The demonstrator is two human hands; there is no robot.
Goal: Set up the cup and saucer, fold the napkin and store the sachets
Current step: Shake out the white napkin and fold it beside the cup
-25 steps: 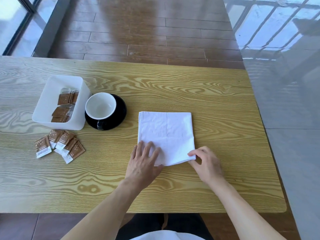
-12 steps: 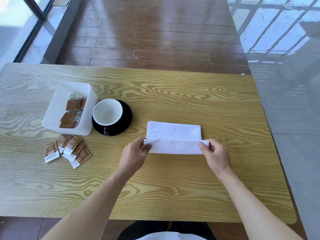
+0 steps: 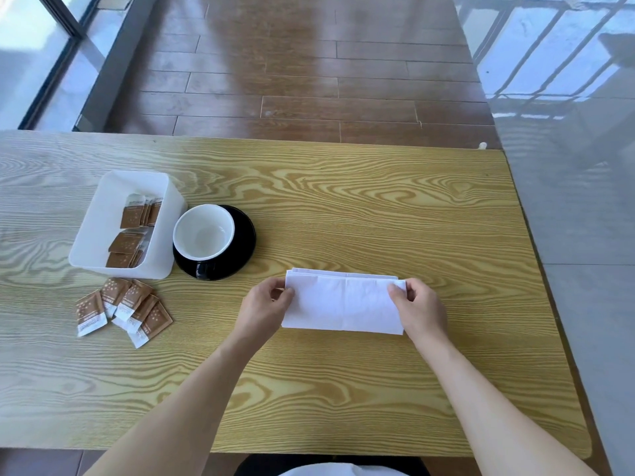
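Napkin [image 3: 343,304]: white, folded into a long band, flat on the worktop [image 3: 360,207] near the middle, long side running left to right.
Left hand [image 3: 264,309]: at the napkin's left end, fingers [image 3: 288,293] curled, pinching the upper left corner of the top layer.
Right hand [image 3: 421,310]: at the napkin's right end, fingers and thumb pinching the upper right corner.
Cup [image 3: 203,232]: white inside, upright, on the saucer, left and a little beyond the napkin, apart from it.
Saucer [image 3: 245,243]: black, glossy, touching or just beside the bin's right wall, cannot tell which.
Bin [image 3: 103,214]: white plastic, rectangular, at the left of the worktop, with several brown sachets [image 3: 132,231] inside along its right side.
Loose sachets [image 3: 123,309]: brown and white, overlapping in a fan on the worktop just in front of the bin, well to the left of the left hand.
Between hands and cup: bare wood only.
Forearms: both bare, reaching in from the near edge.
Floor [image 3: 309,80]: dark wooden boards beyond the worktop's far edge.
Right of the worktop: grey glossy surface [image 3: 584,218] with window reflections.
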